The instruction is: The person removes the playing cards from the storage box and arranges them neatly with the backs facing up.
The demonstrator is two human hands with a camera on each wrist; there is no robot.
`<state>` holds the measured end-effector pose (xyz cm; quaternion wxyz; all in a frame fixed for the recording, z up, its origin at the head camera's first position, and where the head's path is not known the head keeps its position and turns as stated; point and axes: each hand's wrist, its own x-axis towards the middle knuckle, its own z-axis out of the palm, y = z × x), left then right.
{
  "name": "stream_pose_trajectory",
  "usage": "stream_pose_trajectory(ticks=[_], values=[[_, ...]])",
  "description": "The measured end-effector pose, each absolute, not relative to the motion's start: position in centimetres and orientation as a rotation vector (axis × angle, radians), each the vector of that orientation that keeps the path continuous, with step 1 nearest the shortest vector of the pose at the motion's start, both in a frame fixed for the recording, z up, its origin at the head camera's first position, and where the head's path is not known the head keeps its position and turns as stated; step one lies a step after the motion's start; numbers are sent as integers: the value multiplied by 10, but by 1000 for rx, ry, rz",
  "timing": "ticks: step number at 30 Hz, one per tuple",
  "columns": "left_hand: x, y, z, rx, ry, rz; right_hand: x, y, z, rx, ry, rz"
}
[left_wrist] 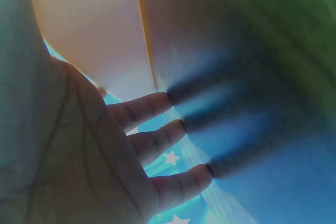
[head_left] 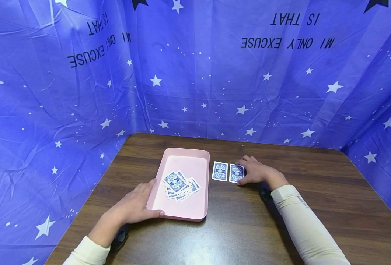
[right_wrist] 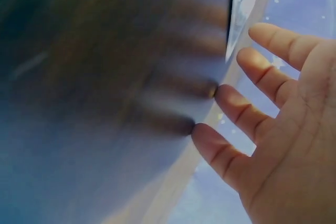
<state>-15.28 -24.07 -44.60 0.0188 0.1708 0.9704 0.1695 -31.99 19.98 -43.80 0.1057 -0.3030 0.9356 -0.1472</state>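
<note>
A pink tray (head_left: 190, 154) lies on the table, with a loose pile of blue-backed playing cards (head_left: 178, 186) in it. My left hand (head_left: 133, 206) rests against the tray's near left corner, thumb along the near rim and fingers by the left wall. In the left wrist view the fingers (left_wrist: 178, 187) are fairly straight, tips down at the table. To the tray's right, one playing card (head_left: 220, 171) lies face down. Beside it my right hand (head_left: 256, 172) holds a second face-down playing card (head_left: 236, 173) by its edges, thumb at the near corner and a fingertip at the far edge.
The brown wooden table (head_left: 195, 243) has rounded far corners. A blue star-patterned curtain (head_left: 195, 73) hangs behind it and at both sides. Dark wrist straps (head_left: 119, 240) show under both forearms.
</note>
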Motion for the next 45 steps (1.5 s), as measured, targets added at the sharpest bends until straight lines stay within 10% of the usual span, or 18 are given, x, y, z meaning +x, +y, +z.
stream_pose_trajectory(ticks=[45], values=[[-155, -244, -450, 539, 3011, 543, -318, 39, -383, -1542, 2568, -75]])
